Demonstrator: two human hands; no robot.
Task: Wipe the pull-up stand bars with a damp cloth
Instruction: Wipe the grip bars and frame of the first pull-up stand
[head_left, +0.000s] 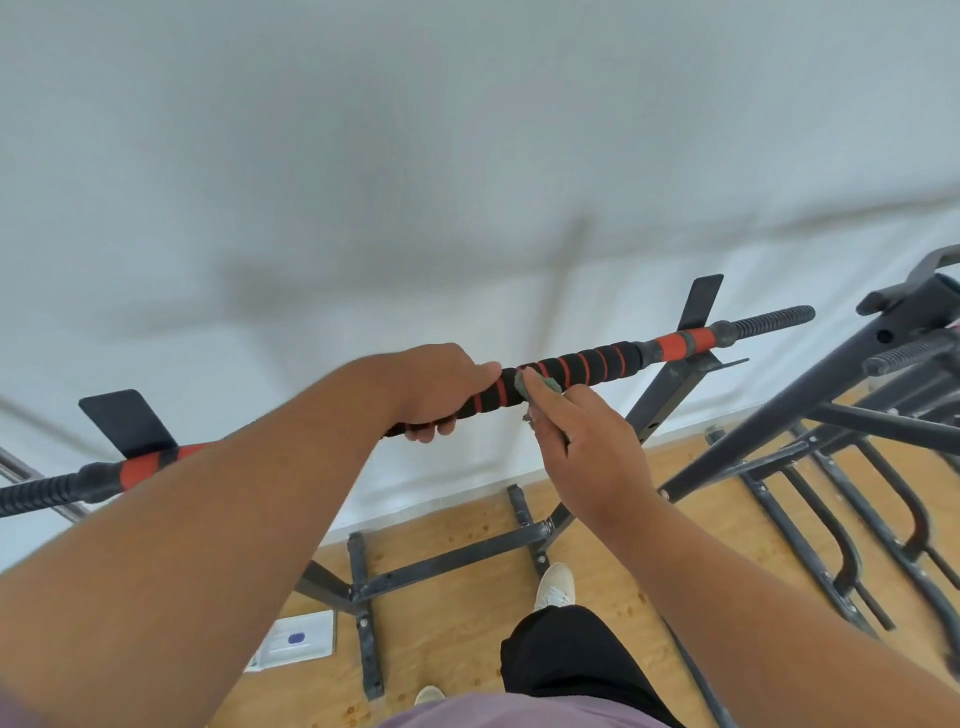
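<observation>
- Currently working the top bar (566, 370) of the pull-up stand (670, 384), which is standing on the wood floor (457, 629) close against the white wall (467, 156).
- Left hand (439, 387) is wrapping around the black-and-red foam grip, fingers curling under and thumb lying along the top; likely steadying the bar while the other hand is wiping.
- Right hand (582, 447) is pinching a small greenish cloth (537, 387) and pressing it onto the foam just beside the left hand; fingers are closing on the cloth, not spreading.
- Cloth is bunching small, so contact is looking narrow; only a short patch of grip is getting covered per pass.
- Orange sleeve (675, 347) and ribbed end grip (769, 319) further right are sitting well apart from the cloth; judging those plus the left end (36, 493) and lower frame are remaining to do.
- Second frame (831, 395) is lying tilted at right, untouched by either hand.
</observation>
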